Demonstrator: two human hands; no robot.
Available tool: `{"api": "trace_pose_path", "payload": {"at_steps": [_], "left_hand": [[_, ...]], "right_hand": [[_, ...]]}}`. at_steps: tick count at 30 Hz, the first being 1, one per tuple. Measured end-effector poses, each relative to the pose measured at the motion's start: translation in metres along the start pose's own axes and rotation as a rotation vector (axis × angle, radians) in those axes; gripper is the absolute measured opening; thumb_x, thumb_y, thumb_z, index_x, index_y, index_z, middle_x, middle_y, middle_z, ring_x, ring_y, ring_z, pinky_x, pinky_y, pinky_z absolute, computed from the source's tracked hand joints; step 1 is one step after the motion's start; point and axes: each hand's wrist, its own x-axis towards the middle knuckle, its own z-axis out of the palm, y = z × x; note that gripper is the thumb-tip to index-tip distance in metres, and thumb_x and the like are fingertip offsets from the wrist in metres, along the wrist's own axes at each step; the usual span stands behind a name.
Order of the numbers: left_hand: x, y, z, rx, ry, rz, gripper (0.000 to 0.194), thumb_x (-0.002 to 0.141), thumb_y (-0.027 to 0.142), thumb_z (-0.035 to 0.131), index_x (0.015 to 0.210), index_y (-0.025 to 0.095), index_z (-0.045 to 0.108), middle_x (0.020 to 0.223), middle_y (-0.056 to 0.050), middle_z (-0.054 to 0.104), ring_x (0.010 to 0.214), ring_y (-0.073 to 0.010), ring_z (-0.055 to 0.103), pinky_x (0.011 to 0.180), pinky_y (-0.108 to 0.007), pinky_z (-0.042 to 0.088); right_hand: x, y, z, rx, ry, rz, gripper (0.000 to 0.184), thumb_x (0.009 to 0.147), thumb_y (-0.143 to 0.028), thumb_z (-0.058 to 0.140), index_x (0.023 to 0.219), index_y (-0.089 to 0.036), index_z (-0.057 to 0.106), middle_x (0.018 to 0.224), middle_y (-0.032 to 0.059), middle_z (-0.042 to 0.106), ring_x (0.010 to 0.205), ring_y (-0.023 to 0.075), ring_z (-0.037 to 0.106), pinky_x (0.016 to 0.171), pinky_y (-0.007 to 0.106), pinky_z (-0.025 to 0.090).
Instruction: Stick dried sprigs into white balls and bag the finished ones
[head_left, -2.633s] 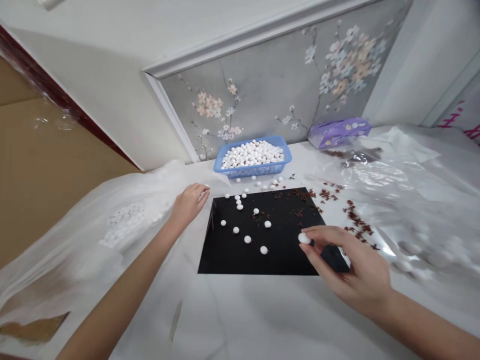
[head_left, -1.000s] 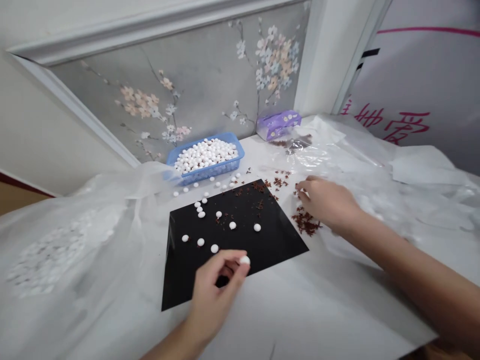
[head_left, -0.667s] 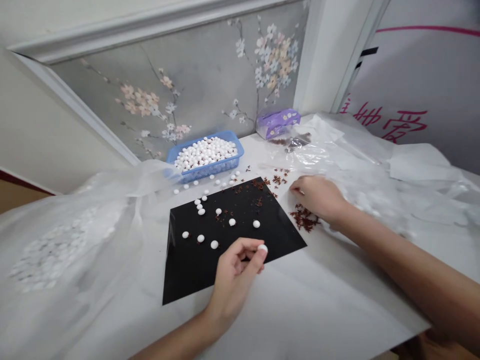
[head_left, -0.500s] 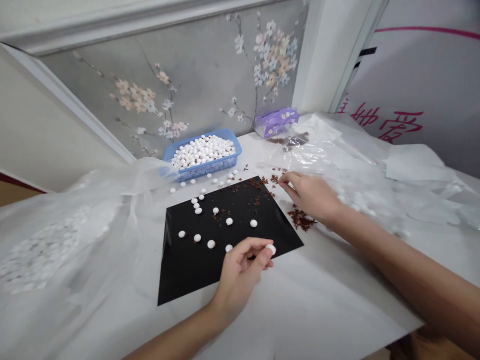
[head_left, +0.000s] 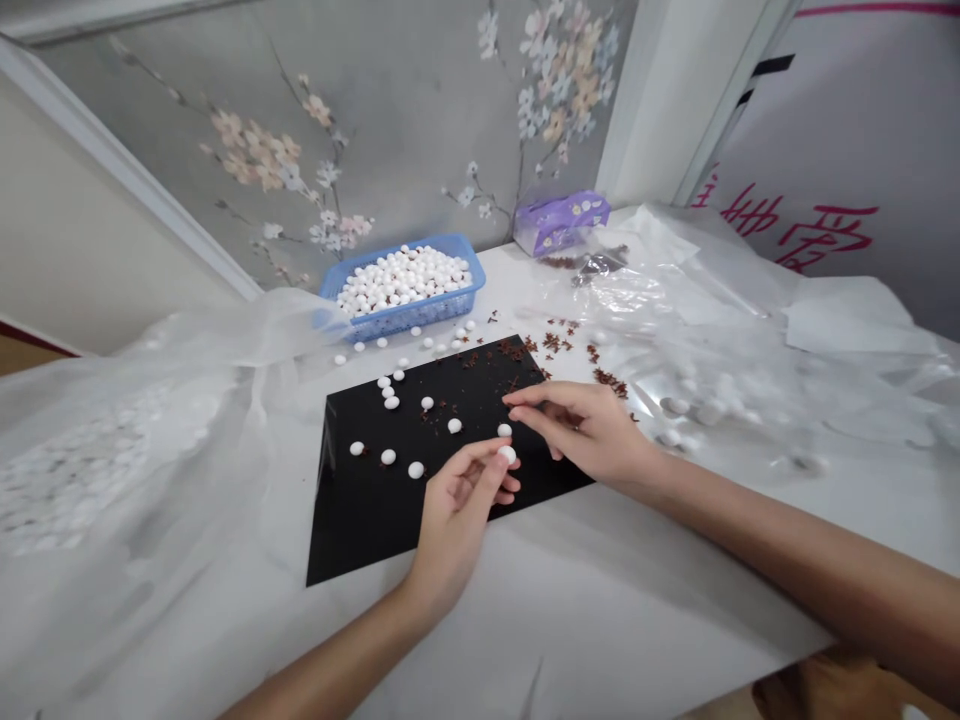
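While the left hand [head_left: 459, 512] is poised over the near part of a black sheet [head_left: 360, 540], it pinches a single white ball [head_left: 508, 455] between thumb and fingertips. The hold is at the very tips and leaves much of the ball exposed, presumably to give the other hand access. The right hand [head_left: 589, 428] is positioned beyond and to the right of that ball, thumb and forefinger narrowly spaced; whether anything small sits between them cannot be determined.

Other white balls [head_left: 416, 470] are spaced out on the sheet, to the left of and beyond the left hand, with brown bits visible beside several. The dark surface probably makes them easy to pick out. Well beyond the left hand, a blue plastic basket [head_left: 427, 325] contains a heap of similar balls, its walls likely preventing rolling.

Star-shaped brown pieces [head_left: 611, 382] lie loose just beyond the right hand, apparently for short reach. To the right of that hand is crumpled transparent plastic [head_left: 739, 290]; far beyond it, a purple packet [head_left: 562, 222]. Left of the left hand, translucent sheeting [head_left: 255, 320] lies over or around numerous white pieces.
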Motion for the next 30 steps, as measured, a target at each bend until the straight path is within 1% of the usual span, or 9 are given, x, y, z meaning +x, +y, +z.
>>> {"api": "trace_pose_path", "payload": {"at_steps": [3,5,8,12,15,20,23,26,30], "left_hand": [[0.0,-0.001,0.0,-0.014,0.042,0.024,0.023,0.074,0.035,0.066,0.096,0.026,0.065,0.084,0.0,0.065,0.072,-0.0096,0.061,0.064,-0.019,0.05],[0.0,-0.002,-0.001,-0.017,0.061,0.034,0.022,0.074,0.035,0.066,0.095,0.027,0.063,0.084,0.001,0.065,0.074,-0.0095,0.061,0.066,-0.018,0.05],[0.001,-0.003,-0.002,-0.001,0.058,0.035,0.016,0.077,0.036,0.063,0.089,0.025,0.064,0.083,0.0,0.066,0.074,-0.0097,0.061,0.066,-0.018,0.05],[0.001,-0.003,-0.003,-0.006,0.051,0.031,0.017,0.079,0.037,0.061,0.091,0.025,0.065,0.085,-0.001,0.067,0.073,-0.0104,0.061,0.066,-0.02,0.051],[0.002,-0.004,-0.003,-0.01,0.055,0.037,0.018,0.078,0.037,0.061,0.091,0.025,0.066,0.084,-0.001,0.067,0.073,-0.0103,0.061,0.066,-0.02,0.051],[0.002,-0.005,-0.003,-0.008,0.06,0.035,0.019,0.078,0.037,0.062,0.091,0.025,0.067,0.082,-0.001,0.067,0.073,-0.0106,0.062,0.067,-0.02,0.051],[0.002,-0.005,-0.003,-0.011,0.061,0.034,0.019,0.077,0.037,0.062,0.091,0.024,0.068,0.082,-0.002,0.067,0.074,-0.0115,0.062,0.069,-0.022,0.052],[0.002,-0.006,-0.003,-0.008,0.072,0.035,0.02,0.077,0.037,0.062,0.091,0.025,0.068,0.083,-0.003,0.068,0.077,-0.0133,0.063,0.071,-0.024,0.053],[0.002,-0.006,-0.003,-0.004,0.083,0.043,0.021,0.077,0.037,0.063,0.091,0.024,0.069,0.081,-0.004,0.067,0.078,-0.0147,0.063,0.074,-0.027,0.053]], "right_hand": [[-0.002,-0.002,-0.001,0.09,-0.016,0.018,0.021,0.081,-0.034,0.058,0.087,-0.018,0.07,0.066,0.002,0.066,0.039,0.0065,0.049,0.04,0.021,0.038],[-0.003,-0.004,-0.001,0.221,-0.013,0.079,0.02,0.077,-0.036,0.062,0.079,-0.017,0.07,0.058,0.0007,0.064,0.039,0.0076,0.051,0.041,0.021,0.041],[-0.004,-0.009,0.001,0.416,-0.008,0.204,0.022,0.07,-0.038,0.069,0.068,-0.016,0.066,0.055,0.0003,0.063,0.042,0.0094,0.055,0.042,0.022,0.046],[-0.002,-0.01,0.004,0.567,-0.079,0.346,0.029,0.066,-0.042,0.072,0.069,-0.015,0.063,0.048,-0.0026,0.057,0.039,0.0075,0.051,0.039,0.019,0.046],[-0.002,-0.008,0.008,0.634,-0.138,0.402,0.032,0.068,-0.045,0.069,0.071,-0.015,0.06,0.055,-0.0031,0.057,0.043,0.0066,0.052,0.039,0.018,0.048],[-0.005,-0.006,0.011,0.667,-0.234,0.42,0.032,0.074,-0.045,0.064,0.069,-0.015,0.057,0.054,-0.0044,0.052,0.044,0.005,0.049,0.041,0.017,0.049],[-0.006,-0.003,0.012,0.693,-0.25,0.413,0.03,0.076,-0.044,0.062,0.071,-0.015,0.057,0.055,-0.0044,0.051,0.045,0.0051,0.048,0.043,0.018,0.049],[-0.006,-0.001,0.012,0.688,-0.273,0.396,0.029,0.078,-0.043,0.06,0.071,-0.015,0.057,0.052,-0.0049,0.049,0.044,0.0055,0.046,0.044,0.02,0.05],[-0.007,0.0,0.015,0.679,-0.265,0.382,0.029,0.077,-0.044,0.061,0.072,-0.016,0.057,0.047,-0.0059,0.047,0.042,0.0058,0.045,0.044,0.02,0.049]]}}
